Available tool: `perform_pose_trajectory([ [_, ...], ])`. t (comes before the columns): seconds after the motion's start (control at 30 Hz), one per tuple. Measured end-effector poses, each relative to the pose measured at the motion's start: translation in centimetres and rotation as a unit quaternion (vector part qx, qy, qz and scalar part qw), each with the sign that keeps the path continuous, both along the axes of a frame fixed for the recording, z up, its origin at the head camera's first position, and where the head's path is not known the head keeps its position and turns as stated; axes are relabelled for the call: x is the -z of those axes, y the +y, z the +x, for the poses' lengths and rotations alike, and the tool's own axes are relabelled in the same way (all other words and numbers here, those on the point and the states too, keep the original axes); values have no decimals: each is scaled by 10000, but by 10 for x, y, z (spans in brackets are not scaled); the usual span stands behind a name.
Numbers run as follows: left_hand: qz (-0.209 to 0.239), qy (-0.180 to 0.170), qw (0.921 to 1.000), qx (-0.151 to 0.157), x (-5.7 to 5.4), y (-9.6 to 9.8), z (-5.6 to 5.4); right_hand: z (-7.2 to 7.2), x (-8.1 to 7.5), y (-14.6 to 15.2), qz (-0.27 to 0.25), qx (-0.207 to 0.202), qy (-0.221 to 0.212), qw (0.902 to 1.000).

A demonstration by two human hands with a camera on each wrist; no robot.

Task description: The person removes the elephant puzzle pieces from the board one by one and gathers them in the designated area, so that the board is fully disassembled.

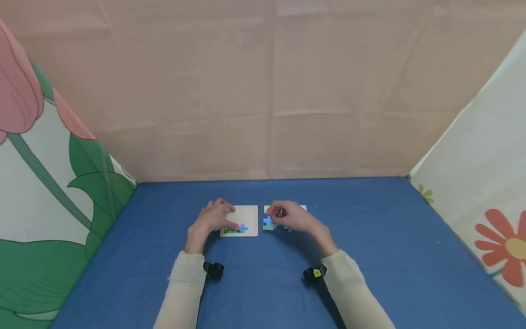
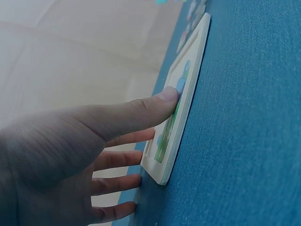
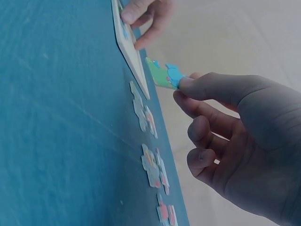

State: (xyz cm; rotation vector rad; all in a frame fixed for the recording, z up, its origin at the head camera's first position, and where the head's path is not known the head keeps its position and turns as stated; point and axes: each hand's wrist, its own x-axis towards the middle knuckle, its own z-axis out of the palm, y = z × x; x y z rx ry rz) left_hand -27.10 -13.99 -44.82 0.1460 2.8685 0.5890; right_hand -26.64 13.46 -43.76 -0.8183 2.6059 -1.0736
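Note:
A shallow pale puzzle tray [image 1: 248, 214] lies flat on the blue table, with joined green and blue puzzle pieces [image 1: 242, 228] along its near edge. My left hand [image 1: 211, 217] is at the tray's left side. Its thumb touches the pieces in the tray [image 2: 190, 108], while its other fingers stretch out nearly straight by the far-left edge. Right of the tray, my right hand [image 1: 293, 215] pinches a green and blue puzzle piece [image 3: 161, 75] between thumb and index finger. That piece is held up off the table, its other fingers loosely curled.
Several loose puzzle pieces [image 3: 151, 165] lie on the table to the tray's right, partly under my right hand in the head view. A beige backdrop [image 1: 267, 114] stands behind the blue table [image 1: 263, 292]. Flower-printed cloths flank both sides.

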Motion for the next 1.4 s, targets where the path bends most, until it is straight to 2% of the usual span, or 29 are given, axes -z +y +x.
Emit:
perform_pose_trajectory([
  [0.63, 0, -1, 9999, 173, 2, -7, -4, -9, -4, 37, -14, -79, -599, 9982],
  [1.03, 217, 59, 9994, 280, 1, -9, -1, -13, -2, 64, 115, -155, -731, 9971],
  [1.4, 233, 54, 9993, 284, 4, -11, -2, -14, 0, 74, 168, -242, -994, 9946],
])
